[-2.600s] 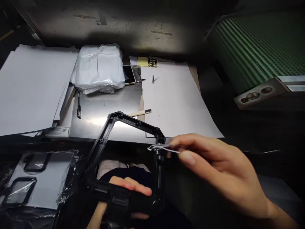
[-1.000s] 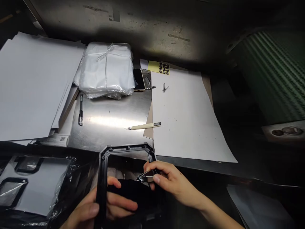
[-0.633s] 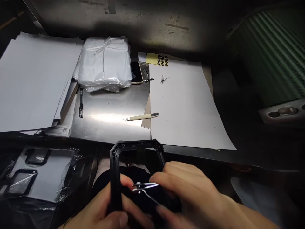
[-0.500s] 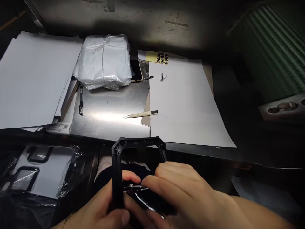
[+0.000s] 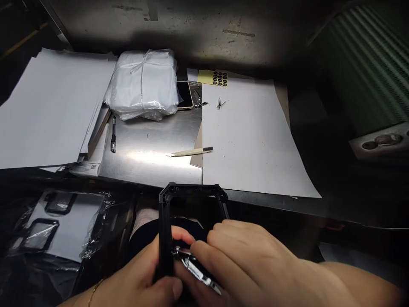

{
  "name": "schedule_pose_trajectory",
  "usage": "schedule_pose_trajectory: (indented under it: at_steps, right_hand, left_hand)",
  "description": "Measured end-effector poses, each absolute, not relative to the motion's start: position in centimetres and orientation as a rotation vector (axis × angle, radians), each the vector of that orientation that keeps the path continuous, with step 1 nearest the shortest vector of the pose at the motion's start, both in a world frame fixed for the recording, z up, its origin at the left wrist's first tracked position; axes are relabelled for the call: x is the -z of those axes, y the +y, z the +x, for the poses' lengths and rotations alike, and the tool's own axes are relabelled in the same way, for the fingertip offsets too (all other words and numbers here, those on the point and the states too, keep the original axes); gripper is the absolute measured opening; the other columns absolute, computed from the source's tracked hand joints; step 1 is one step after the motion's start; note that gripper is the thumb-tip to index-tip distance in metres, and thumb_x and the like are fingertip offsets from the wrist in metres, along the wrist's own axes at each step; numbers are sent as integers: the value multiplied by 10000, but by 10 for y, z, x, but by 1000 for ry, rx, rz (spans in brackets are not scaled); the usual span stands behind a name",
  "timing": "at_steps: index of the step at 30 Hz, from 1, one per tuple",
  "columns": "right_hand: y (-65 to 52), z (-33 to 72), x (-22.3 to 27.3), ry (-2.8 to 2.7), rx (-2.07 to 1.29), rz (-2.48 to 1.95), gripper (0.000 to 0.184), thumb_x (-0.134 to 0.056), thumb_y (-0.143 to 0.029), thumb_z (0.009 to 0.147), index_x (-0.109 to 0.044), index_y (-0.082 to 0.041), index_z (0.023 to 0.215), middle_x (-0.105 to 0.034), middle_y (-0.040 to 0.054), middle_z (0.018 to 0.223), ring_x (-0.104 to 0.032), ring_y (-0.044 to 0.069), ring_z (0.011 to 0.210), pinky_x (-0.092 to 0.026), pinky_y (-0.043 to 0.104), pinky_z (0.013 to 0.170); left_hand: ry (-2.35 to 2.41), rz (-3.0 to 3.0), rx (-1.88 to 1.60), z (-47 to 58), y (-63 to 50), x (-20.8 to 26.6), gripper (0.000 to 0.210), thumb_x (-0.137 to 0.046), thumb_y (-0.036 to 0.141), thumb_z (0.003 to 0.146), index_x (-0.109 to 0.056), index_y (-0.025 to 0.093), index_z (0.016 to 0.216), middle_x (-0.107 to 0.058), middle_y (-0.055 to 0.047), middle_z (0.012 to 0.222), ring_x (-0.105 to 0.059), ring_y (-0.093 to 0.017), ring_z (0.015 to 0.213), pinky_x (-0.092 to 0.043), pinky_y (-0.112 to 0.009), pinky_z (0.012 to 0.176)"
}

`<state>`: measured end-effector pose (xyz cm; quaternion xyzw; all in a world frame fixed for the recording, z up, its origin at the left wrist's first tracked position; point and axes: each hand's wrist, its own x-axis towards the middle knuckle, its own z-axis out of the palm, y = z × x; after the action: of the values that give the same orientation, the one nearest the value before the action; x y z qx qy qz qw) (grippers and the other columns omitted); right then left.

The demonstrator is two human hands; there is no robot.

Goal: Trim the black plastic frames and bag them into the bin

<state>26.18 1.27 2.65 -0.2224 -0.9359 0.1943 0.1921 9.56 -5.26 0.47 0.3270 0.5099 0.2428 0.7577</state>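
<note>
A black rectangular frame [image 5: 165,238] with cut corners is upright near the bottom middle. My left hand [image 5: 150,273] grips its left side, thumb in front and fingers curled round behind. My right hand [image 5: 246,260] is closed on shiny metal nail clippers [image 5: 200,273], held inside the frame opening. The tip of the clippers is close to the frame's left inner side, beside my left fingertips. Whether the jaws touch the frame I cannot tell. My right palm and fingers hide part of the clippers and the frame's lower right.
On the metal table [image 5: 143,140] lie a craft knife [image 5: 188,152], a black pen [image 5: 113,134], bundled plastic bags [image 5: 143,85], a phone [image 5: 185,96], small clippers [image 5: 219,103], a sticker sheet [image 5: 212,78] and paper [image 5: 249,140]. Similar black frames [image 5: 40,234] lie in plastic at lower left.
The whole view has shifted slightly, and the frame and hands sit a little further right. The clippers in my right hand have turned, showing more of their shiny edge.
</note>
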Motion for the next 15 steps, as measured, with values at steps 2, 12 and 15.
schedule_pose_trajectory:
  at_steps: [2, 12, 15]
  right_hand:
    - [11, 262, -29, -2663, -546, -608, 158, -435, -190, 792, -557, -162, 697, -480, -33, 505, -384, 94, 443, -317, 258, 451]
    - [44, 278, -33, -2541, -1490, -286, 82, -423, -152, 819, -491, -153, 865, -476, -49, 592, -451, 48, 532, -390, 142, 548]
    - [44, 283, -32, -2460, -1522, -335, 109, -456, -163, 808, -489, -150, 911, -436, -57, 569, -430, 50, 517, -392, 149, 541]
  left_hand:
    - [1122, 720, -499, 96, -53, -5, 451, -475, -26, 652, -502, 279, 983, -606, 50, 808, -547, -155, 776, -422, -234, 681]
    - [875, 620, -527, 95, -54, -8, 329, -494, 271, 761, -391, 219, 1069, -696, -52, 849, -599, -198, 829, -417, -320, 741]
    - [882, 626, -507, 94, -55, -6, 342, -485, 220, 771, -370, 230, 1092, -704, -35, 849, -601, -189, 836, -423, -310, 737]
